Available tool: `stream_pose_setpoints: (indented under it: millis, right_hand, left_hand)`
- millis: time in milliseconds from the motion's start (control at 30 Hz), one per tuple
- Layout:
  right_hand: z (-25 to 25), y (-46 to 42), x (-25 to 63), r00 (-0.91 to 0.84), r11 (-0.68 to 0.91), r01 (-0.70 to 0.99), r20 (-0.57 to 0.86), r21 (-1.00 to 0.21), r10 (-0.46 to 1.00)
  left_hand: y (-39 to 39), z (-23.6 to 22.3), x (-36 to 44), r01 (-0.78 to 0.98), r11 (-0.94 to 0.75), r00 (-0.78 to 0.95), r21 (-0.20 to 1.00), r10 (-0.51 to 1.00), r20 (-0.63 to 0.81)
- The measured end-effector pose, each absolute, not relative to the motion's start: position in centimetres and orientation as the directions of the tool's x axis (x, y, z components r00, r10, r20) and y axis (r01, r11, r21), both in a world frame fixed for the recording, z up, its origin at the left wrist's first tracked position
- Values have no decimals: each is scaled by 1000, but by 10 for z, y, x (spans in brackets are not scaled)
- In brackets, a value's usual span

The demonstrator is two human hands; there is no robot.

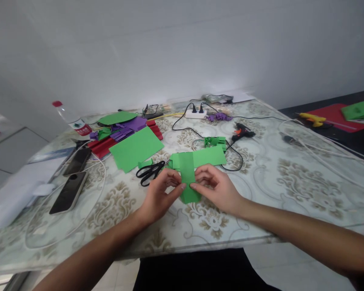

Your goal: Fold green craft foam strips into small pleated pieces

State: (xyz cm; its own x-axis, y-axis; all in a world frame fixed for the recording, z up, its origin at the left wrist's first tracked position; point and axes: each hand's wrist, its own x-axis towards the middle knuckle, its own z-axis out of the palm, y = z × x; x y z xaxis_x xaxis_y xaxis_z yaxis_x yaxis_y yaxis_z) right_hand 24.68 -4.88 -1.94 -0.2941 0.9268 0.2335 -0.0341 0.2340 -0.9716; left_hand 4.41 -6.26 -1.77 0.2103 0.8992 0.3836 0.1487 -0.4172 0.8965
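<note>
A folded strip of green paper (188, 173) stands between my two hands, above the table's near middle. My left hand (164, 192) pinches its left edge with thumb and fingers. On the opposite edge, my right hand (216, 186) grips it the same way, the thumb tips close together. Behind it lies a longer green paper strip (210, 156). Black-handled scissors (150, 172) rest just left of the strip, their blades partly hidden. Farther left is a large green sheet (137, 148) with purple paper pieces (129, 128) and red folded paper (102, 147) behind it.
A black glue gun (242, 131) lies at back right, its cable looping near the strips. Behind stands a white power strip (195, 114) with plugs. On the left are two phones (69, 193) and a red-capped bottle (75, 121). A yellow glue gun (313, 119) lies far right.
</note>
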Motion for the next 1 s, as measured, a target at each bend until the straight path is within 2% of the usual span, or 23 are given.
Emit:
stream_pose_setpoints:
  millis: [133, 267, 433, 533, 767, 1000]
  right_hand:
    - [-17, -50, 248, -296, 309, 22, 289, -951, 910]
    - [-10, -48, 251, -317, 422, 135, 364, -897, 876]
    - [-9, -48, 253, -344, 483, 96, 427, -870, 836]
    - [-9, -51, 252, -345, 423, 80, 373, -902, 861]
    - [-7, -53, 249, -355, 283, 5, 263, -959, 897]
    - [-7, -48, 253, -368, 259, 30, 230, -965, 901]
  left_hand:
    - [-63, -18, 43, 180, -418, 193, 891, 903, 384]
    - [-63, -12, 38, 324, -549, 294, 771, 832, 470]
    - [-65, -5, 36, 339, -680, 357, 650, 732, 580]
    - [-68, -6, 37, 342, -661, 350, 668, 749, 562]
    - [-69, -12, 35, 278, -526, 300, 804, 843, 447]
    - [-66, -4, 36, 251, -542, 368, 802, 820, 439]
